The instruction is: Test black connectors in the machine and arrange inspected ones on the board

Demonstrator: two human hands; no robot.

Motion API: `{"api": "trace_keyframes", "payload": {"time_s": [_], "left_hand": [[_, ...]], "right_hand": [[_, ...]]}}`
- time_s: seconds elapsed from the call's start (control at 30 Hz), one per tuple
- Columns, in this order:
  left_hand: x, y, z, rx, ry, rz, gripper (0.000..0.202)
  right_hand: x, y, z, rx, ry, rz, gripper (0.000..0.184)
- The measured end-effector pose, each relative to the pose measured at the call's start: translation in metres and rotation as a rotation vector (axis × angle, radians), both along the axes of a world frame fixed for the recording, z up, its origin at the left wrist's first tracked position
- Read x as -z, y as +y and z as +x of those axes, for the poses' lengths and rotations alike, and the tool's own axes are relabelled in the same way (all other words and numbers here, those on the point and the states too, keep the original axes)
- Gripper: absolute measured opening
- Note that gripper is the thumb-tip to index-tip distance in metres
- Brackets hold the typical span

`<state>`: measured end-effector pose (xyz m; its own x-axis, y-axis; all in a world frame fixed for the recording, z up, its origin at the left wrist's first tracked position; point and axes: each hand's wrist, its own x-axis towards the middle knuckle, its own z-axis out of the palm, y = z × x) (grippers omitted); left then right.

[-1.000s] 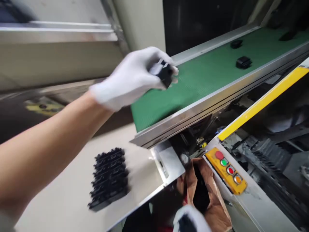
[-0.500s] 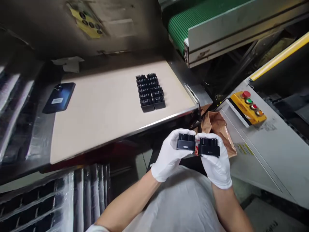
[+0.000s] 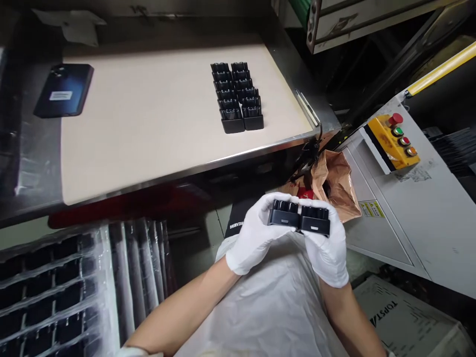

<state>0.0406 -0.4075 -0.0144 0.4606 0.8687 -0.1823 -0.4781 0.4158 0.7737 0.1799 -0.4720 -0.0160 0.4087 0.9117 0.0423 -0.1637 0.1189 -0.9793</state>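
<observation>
White gloves cover both hands, which are held close together over my lap, below the table's front edge. My left hand (image 3: 256, 233) is closed around a black plastic part (image 3: 284, 217) with rounded posts along its top and a small light rectangle on its front. My right hand (image 3: 327, 248) grips a matching black plastic part (image 3: 314, 224). The inner ends of the two parts touch or nearly touch. Beyond them, on the pale table mat (image 3: 148, 114), two rows of similar black parts (image 3: 238, 99) stand side by side.
A dark phone-like slab (image 3: 65, 91) with a white label lies at the table's left. Clear plastic trays (image 3: 48, 292) of black pieces stand lower left. At right are a paper bag (image 3: 344, 183), a yellow button box (image 3: 394, 141) and a grey cabinet (image 3: 427, 218). A conveyor (image 3: 342, 20) runs upper right.
My hands have drawn nearer each other, closing the gap between the two black parts. The view has tilted down, so the table sits higher and less of the conveyor shows.
</observation>
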Motion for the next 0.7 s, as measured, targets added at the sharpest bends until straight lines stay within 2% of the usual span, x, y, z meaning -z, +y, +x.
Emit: {"api": "trace_keyframes", "payload": {"time_s": [0.23, 0.33, 0.4, 0.47, 0.57, 0.63, 0.7], "left_hand": [[0.013, 0.016, 0.005, 0.048, 0.063, -0.031, 0.05], [0.013, 0.023, 0.013, 0.059, 0.094, 0.002, 0.048], [0.007, 0.026, 0.019, 0.014, 0.206, 0.091, 0.044], [-0.001, 0.029, 0.025, -0.017, 0.366, 0.27, 0.043], [-0.01, 0.034, 0.032, 0.038, 0.518, 0.547, 0.052], [-0.01, 0.036, 0.035, 0.073, 0.531, 0.589, 0.055], [-0.006, 0.037, 0.038, 0.069, 0.499, 0.522, 0.054]], "right_hand": [[0.002, 0.018, 0.009, -0.005, -0.021, -0.06, 0.035], [-0.001, 0.024, 0.013, 0.034, -0.085, -0.096, 0.034], [-0.004, 0.028, 0.014, 0.097, -0.251, -0.158, 0.036], [-0.007, 0.033, 0.014, 0.156, -0.503, -0.222, 0.041], [-0.008, 0.042, 0.014, 0.2, -0.8, -0.248, 0.057], [-0.007, 0.046, 0.014, 0.2, -0.882, -0.245, 0.066], [-0.004, 0.047, 0.015, 0.175, -0.928, -0.238, 0.072]]}}
